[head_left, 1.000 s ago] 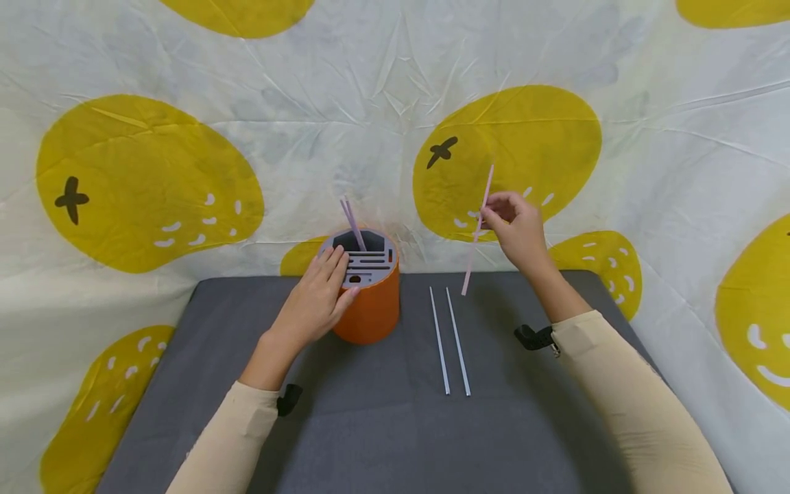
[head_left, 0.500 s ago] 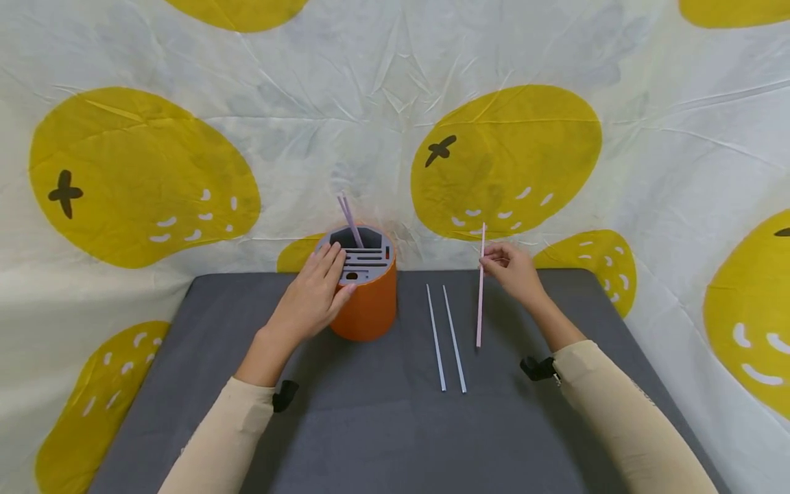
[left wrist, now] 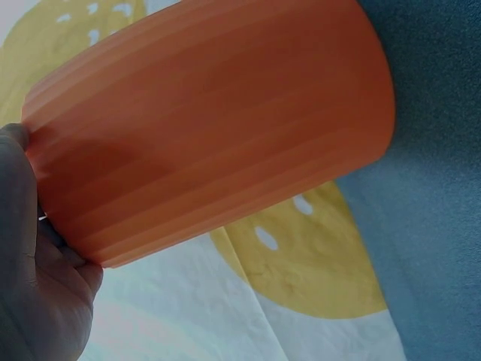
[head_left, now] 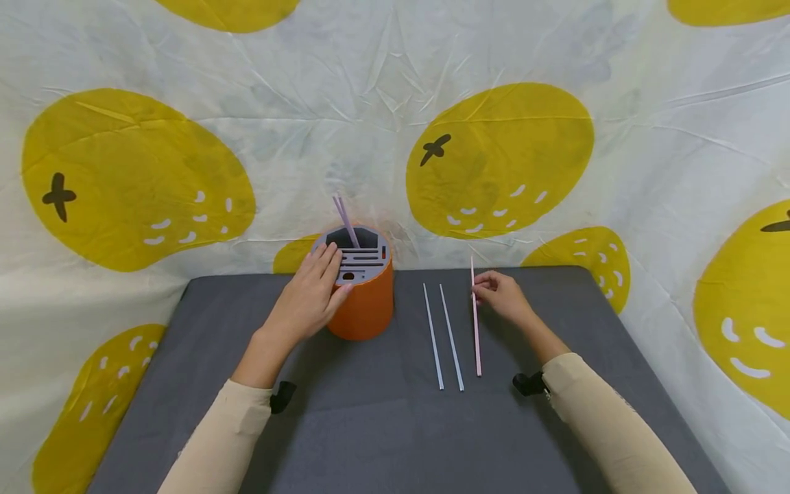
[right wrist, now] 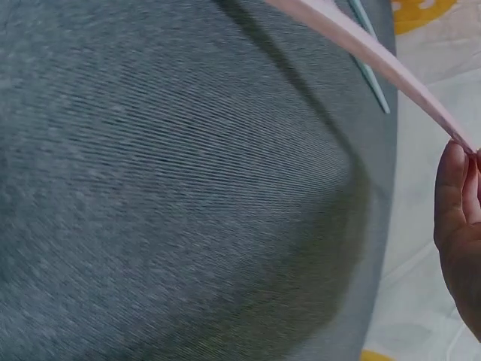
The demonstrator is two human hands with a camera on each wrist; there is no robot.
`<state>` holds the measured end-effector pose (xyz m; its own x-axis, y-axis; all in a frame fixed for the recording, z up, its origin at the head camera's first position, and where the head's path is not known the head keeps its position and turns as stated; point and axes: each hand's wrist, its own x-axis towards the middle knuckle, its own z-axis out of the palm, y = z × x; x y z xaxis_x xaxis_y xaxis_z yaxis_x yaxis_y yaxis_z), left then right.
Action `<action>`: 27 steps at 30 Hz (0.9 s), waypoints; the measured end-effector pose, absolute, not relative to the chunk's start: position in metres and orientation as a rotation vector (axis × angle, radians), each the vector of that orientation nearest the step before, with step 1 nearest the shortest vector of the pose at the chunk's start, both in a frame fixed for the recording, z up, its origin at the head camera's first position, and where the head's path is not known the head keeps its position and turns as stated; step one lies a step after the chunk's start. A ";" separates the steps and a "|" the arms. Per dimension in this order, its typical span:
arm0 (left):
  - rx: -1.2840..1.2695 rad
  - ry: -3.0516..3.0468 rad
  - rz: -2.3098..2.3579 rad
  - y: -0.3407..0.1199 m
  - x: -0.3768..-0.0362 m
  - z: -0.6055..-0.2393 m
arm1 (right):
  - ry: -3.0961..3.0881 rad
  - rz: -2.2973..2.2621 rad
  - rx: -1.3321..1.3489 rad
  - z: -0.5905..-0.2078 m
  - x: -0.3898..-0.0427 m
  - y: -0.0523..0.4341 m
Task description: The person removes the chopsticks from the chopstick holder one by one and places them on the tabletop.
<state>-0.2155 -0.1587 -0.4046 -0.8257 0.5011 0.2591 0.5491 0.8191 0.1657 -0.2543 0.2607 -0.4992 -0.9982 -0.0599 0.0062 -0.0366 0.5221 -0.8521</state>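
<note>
An orange cylindrical knife block [head_left: 363, 312] with a grey slotted top stands toward the back of the table. Two purple chopsticks [head_left: 347, 223] lean in its rear opening. My left hand [head_left: 308, 295] rests on the left part of that top, fingers extended and thumb by the front rim; in the left wrist view, the hand [left wrist: 37, 263] touches the upper end of the block. To the right, my right hand [head_left: 503, 295] pinches a pink chopstick [head_left: 476, 336] at its upper part. Whether its lower end touches the table cannot be told.
Two pale blue chopsticks [head_left: 433, 336] lie side by side between the block and the pink one. Dark grey cloth covers the table [head_left: 382, 432]. Behind it hangs a white curtain [head_left: 345, 82] with yellow fruit prints.
My right hand has lowered the pink chopstick from above the table's back edge down beside the blue pair, turning it nearly parallel to them. My left hand has stayed on the block.
</note>
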 end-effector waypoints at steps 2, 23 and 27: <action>-0.818 -2.796 -0.347 -0.159 -0.216 -0.404 | 2.703 -1.515 -0.089 -0.503 -0.254 0.261; -0.829 -2.736 -0.343 -0.157 -0.215 -0.409 | 2.355 -1.617 0.240 -0.518 -0.246 0.246; -0.818 -2.751 -0.347 -0.158 -0.214 -0.409 | 2.356 -1.608 0.278 -0.519 -0.248 0.244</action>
